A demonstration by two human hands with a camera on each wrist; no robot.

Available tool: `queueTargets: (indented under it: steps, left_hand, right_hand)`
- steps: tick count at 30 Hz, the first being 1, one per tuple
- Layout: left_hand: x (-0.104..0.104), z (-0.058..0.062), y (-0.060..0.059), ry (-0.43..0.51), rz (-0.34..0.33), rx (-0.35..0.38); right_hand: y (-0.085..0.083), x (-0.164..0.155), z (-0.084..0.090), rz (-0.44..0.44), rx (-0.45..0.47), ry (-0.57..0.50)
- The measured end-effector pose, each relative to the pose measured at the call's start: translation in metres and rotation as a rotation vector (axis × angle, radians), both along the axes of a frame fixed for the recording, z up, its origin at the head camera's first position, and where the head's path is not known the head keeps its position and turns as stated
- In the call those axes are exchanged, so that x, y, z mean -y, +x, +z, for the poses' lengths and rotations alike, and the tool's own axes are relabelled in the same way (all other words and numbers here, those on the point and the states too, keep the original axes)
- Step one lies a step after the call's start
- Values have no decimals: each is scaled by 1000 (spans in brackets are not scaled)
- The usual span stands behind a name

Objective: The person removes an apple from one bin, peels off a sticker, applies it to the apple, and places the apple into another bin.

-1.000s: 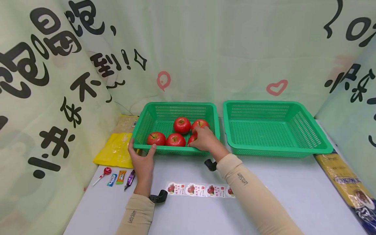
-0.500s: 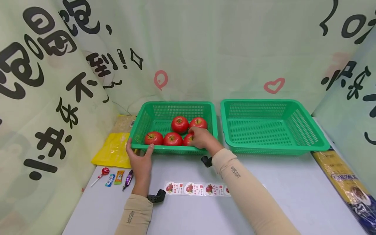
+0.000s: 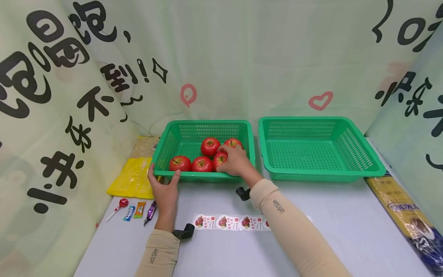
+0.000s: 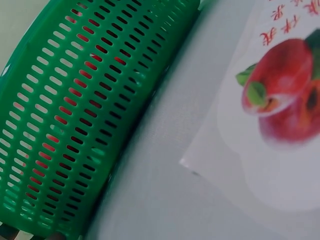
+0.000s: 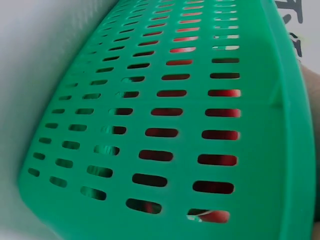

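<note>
Several red apples [image 3: 202,164] lie in the left green basket [image 3: 209,176]. My right hand [image 3: 237,161] reaches over its front rim and grips the front right apple [image 3: 220,157] between thumb and fingers. Another apple [image 3: 232,142] sits right behind that hand, partly covered by it. My left hand [image 3: 165,192] holds the basket's front left corner, thumb at the front rim and fingers around the left side. In the left wrist view the basket wall [image 4: 75,115] shows red through its slots. The right wrist view is mostly filled by the front wall [image 5: 180,120].
A second green basket [image 3: 325,175] stands to the right. A strip of apple stickers [image 3: 228,222] lies in front. At left are a yellow packet [image 3: 133,179], a lollipop [image 3: 123,202] and small wrapped sweets [image 3: 140,210]. A gold and blue bag [image 3: 408,215] lies along the right edge.
The front right apple has shifted slightly left under my right hand, and more of it shows. My left hand keeps its hold on the corner. The head view has swung slightly.
</note>
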State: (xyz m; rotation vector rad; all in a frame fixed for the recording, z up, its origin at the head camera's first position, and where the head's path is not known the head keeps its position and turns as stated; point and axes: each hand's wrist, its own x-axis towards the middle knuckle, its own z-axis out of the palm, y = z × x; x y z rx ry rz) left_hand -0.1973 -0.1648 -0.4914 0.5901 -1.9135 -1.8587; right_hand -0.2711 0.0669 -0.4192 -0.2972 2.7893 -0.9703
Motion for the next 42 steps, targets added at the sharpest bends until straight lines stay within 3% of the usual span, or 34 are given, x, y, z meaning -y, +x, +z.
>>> queueTargets:
  steps: [12, 19, 25, 32, 37, 42]
  left_hand:
    - [3, -1, 0, -29, 0, 8]
    - [2, -2, 1, -32, 6, 4]
    - [2, 0, 2, -35, 10, -5]
    - [1, 2, 3, -18, -18, 5]
    - [0, 3, 3, -22, -31, 20]
    - [-2, 7, 4, -37, -30, 28]
  right_hand:
    - [6, -10, 5, 38, -37, -312]
    - [34, -31, 20, 74, -99, -417]
    - [70, -58, 28, 103, -141, -427]
    - [105, -98, 7, 60, -102, -393]
    - [115, -116, -11, -15, -41, -368]
    - [115, -119, -24, -36, -26, -324]
